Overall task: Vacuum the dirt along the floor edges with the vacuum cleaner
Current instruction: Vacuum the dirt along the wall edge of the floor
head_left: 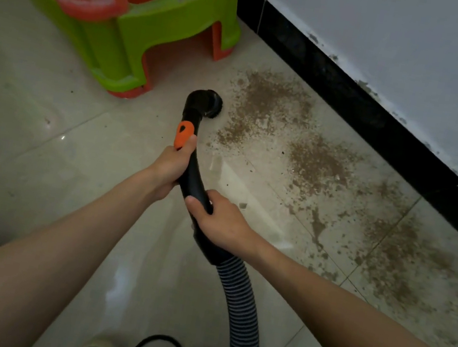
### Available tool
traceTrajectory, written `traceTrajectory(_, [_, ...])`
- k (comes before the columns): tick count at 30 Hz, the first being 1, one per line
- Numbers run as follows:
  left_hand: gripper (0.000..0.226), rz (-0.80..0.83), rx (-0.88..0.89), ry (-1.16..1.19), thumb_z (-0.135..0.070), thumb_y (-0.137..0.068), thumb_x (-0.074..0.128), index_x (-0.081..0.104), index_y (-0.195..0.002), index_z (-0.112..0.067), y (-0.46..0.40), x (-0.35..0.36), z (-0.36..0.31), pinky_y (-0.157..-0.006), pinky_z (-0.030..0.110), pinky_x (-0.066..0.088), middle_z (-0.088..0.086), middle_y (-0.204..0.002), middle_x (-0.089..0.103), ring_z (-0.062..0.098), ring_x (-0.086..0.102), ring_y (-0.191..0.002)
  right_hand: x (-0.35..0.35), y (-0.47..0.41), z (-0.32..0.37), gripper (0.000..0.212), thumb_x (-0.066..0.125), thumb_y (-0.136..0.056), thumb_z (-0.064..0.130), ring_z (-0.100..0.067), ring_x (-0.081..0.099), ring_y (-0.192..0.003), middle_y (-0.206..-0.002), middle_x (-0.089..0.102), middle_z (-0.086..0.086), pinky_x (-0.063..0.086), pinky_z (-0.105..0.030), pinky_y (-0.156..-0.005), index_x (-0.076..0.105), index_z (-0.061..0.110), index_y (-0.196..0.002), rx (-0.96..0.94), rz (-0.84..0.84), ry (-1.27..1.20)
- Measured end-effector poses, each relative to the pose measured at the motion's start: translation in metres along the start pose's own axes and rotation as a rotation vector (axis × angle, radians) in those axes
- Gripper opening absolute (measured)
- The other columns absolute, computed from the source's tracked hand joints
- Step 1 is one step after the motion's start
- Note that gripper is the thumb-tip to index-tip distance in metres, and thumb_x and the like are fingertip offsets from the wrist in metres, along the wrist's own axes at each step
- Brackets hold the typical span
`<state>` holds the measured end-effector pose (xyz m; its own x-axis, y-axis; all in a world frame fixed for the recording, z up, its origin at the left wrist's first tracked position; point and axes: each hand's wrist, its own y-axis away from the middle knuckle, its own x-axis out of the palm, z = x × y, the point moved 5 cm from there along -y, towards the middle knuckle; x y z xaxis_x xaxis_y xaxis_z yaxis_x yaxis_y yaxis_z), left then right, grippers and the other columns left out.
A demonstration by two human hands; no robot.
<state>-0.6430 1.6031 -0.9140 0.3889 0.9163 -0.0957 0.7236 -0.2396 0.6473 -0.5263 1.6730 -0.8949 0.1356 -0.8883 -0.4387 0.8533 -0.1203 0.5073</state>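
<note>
Both hands grip the black vacuum handle [191, 172] — left hand [172, 168] above, right hand [221, 221] below — its round nozzle [213, 105] beside brown dirt [277, 102] near the black baseboard [356, 104].

I had both hands on the curved black vacuum handle [194, 178]: my left hand [172, 168] gripped it higher up, thumb just below the orange button [183, 134], and my right hand [221, 221] gripped it lower, where the ribbed hose [244, 307] began. Ahead of my left hand the round brush nozzle [211, 103] pointed at the tiled floor [43, 140]. Brown dirt [315, 161] lay scattered beyond my right hand, along the black baseboard [356, 104]. Stacked green and orange stools [123, 1] stood beyond my left.
</note>
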Motion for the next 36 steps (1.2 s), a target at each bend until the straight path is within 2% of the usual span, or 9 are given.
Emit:
traceTrajectory(3, [0.053,-0.052,0.009,-0.002,-0.05,-0.097,0.042,0.049,-0.117,-0.002,-0.018,0.001,-0.015,-0.065,0.027,0.045,0.005,-0.088,0.055,0.018,0.054,-0.077,-0.012,-0.021,0.005,0.035,0.042,-0.098,0.055,-0.013,0.06,-0.069,-0.078,0.059,0.005,0.045,-0.028,-0.058,0.048,0.021,-0.099,-0.033,-0.027,0.057])
traceTrajectory(9, [0.057,-0.097,0.018,0.018,-0.049,-0.098,0.042,0.045,-0.128,0.0,-0.06,0.011,-0.045,-0.079,0.035,0.047,0.009,-0.103,0.055,0.024,0.054,-0.092,-0.048,-0.068,0.006,0.032,0.045,-0.096,0.056,-0.014,0.061,-0.065,-0.073,0.062,0.002,0.042,-0.027,-0.053,0.045,0.029,-0.079,-0.097,-0.1,0.094])
traceTrajectory(15, [0.043,0.023,0.019,-0.021,-0.049,-0.098,0.04,0.046,-0.113,-0.009,-0.087,0.043,-0.053,-0.068,0.03,0.045,0.003,-0.091,0.054,0.016,0.055,-0.08,-0.07,-0.085,-0.02,0.035,0.045,-0.097,0.054,-0.015,0.062,-0.066,-0.076,0.062,0.001,0.048,-0.027,-0.056,0.052,0.02,-0.099,-0.114,-0.141,0.076])
traceTrajectory(18, [0.054,0.045,0.052,-0.077,-0.052,-0.097,0.04,0.046,-0.122,-0.005,-0.098,0.061,-0.058,-0.081,0.035,0.049,0.006,-0.102,0.056,0.021,0.057,-0.091,-0.084,-0.092,-0.034,0.032,0.045,-0.097,0.054,-0.011,0.062,-0.064,-0.074,0.063,0.002,0.045,-0.024,-0.052,0.05,0.023,-0.097,-0.102,-0.171,0.056])
traceTrajectory(22, [0.065,0.037,0.095,-0.119,-0.055,-0.096,0.04,0.042,-0.133,-0.002,-0.115,0.076,-0.073,-0.1,0.041,0.046,0.013,-0.123,0.055,0.028,0.055,-0.11,-0.104,-0.104,-0.037,0.026,0.047,-0.097,0.054,-0.005,0.06,-0.057,-0.07,0.062,0.005,0.038,-0.01,-0.044,0.047,0.032,-0.083,-0.108,-0.221,0.009])
traceTrajectory(25, [0.065,0.024,0.099,-0.094,-0.054,-0.095,0.043,0.04,-0.135,-0.002,-0.128,0.083,-0.089,-0.096,0.04,0.048,0.012,-0.123,0.054,0.028,0.055,-0.109,-0.119,-0.118,-0.03,0.03,0.046,-0.097,0.053,-0.008,0.059,-0.06,-0.07,0.061,0.004,0.037,-0.011,-0.043,0.048,0.03,-0.079,-0.123,-0.23,-0.01])
traceTrajectory(28, [0.061,0.018,0.11,-0.081,-0.052,-0.096,0.042,0.042,-0.135,-0.006,-0.14,0.09,-0.105,-0.089,0.038,0.05,0.011,-0.123,0.055,0.027,0.056,-0.108,-0.134,-0.135,-0.023,0.035,0.046,-0.098,0.052,-0.011,0.057,-0.062,-0.07,0.058,0.003,0.038,-0.02,-0.049,0.05,0.025,-0.077,-0.128,-0.24,-0.02])
traceTrajectory(32, [0.04,0.082,0.108,-0.073,-0.047,-0.098,0.042,0.045,-0.119,-0.014,-0.15,0.102,-0.121,-0.068,0.029,0.046,0.004,-0.108,0.055,0.017,0.056,-0.089,-0.155,-0.155,-0.017,0.036,0.047,-0.098,0.051,-0.016,0.057,-0.064,-0.07,0.058,0.001,0.042,-0.03,-0.059,0.051,0.025,-0.073,-0.128,-0.257,-0.069])
traceTrajectory(36, [0.04,0.083,0.14,-0.07,-0.041,-0.101,0.04,0.042,-0.128,-0.012,-0.161,0.107,-0.137,-0.077,0.032,0.045,0.004,-0.112,0.052,0.02,0.054,-0.096,-0.169,-0.169,-0.013,0.037,0.047,-0.097,0.052,-0.018,0.059,-0.068,-0.072,0.059,0.0,0.043,-0.032,-0.061,0.052,0.025,-0.073,-0.114,-0.261,-0.081])
